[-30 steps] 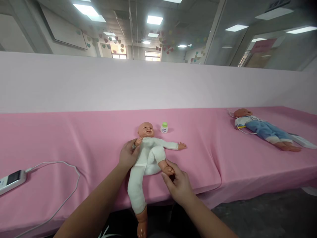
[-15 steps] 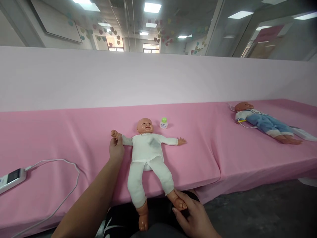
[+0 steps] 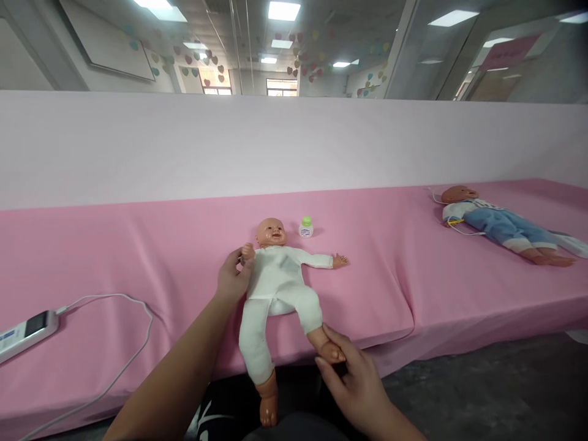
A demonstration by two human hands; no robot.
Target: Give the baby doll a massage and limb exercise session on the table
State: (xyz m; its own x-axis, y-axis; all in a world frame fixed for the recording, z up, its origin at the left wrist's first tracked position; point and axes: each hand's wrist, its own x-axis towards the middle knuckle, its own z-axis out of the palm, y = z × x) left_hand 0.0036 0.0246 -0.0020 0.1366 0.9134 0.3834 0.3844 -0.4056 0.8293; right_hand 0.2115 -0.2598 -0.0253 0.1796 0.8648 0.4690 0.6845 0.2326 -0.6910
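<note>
A baby doll (image 3: 278, 272) in a white top and white trousers lies on its back, its head away from me and its bare feet over the edge of the pink-covered surface. My left hand (image 3: 235, 275) is closed around the doll's hand at the left, holding it up by the chest beside the head. Lower down, my right hand (image 3: 351, 376) grips the doll's foot on the right, thumb below and fingers above. That leg is bent at the knee. The other arm stretches out to the right. The other leg hangs down at the front.
A small bottle with a green cap (image 3: 305, 227) stands beside the doll's head. A white device with a dark screen (image 3: 28, 334) and a cable lies at the left. Another doll in blue trousers (image 3: 500, 226) lies at the far right. The pink sheet (image 3: 184, 245) ends at the front edge.
My left hand has brought the doll's arm inward from its outstretched position to the chest. My right hand has raised the foot slightly, and that knee bends more.
</note>
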